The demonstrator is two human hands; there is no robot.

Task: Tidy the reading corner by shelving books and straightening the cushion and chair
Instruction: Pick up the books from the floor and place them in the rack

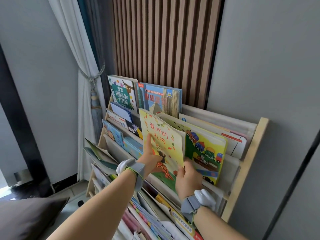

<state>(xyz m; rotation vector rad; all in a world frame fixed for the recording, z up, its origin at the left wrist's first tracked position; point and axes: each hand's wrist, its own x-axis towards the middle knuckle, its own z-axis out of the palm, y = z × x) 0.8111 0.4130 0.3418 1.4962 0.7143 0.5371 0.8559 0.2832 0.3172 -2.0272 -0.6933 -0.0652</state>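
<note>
A thin yellow picture book (162, 137) with red characters stands tilted in a middle sling of the wooden book rack (245, 163). My left hand (150, 158) grips its left edge, index finger stretched up the cover. My right hand (187, 177) pinches its lower right corner. Behind it leans a board book with a train (206, 149). Two tall books, a green one (123, 94) and a blue one (159, 97), stand in the top row. A grey cushion (26, 217) lies at the lower left.
More books fill the lower slings (155, 220) and the left side (114, 132). A white curtain with a tassel tie (90, 80) hangs left of the rack. Grey wall panels (259, 66) and a slatted wood panel (164, 40) stand behind.
</note>
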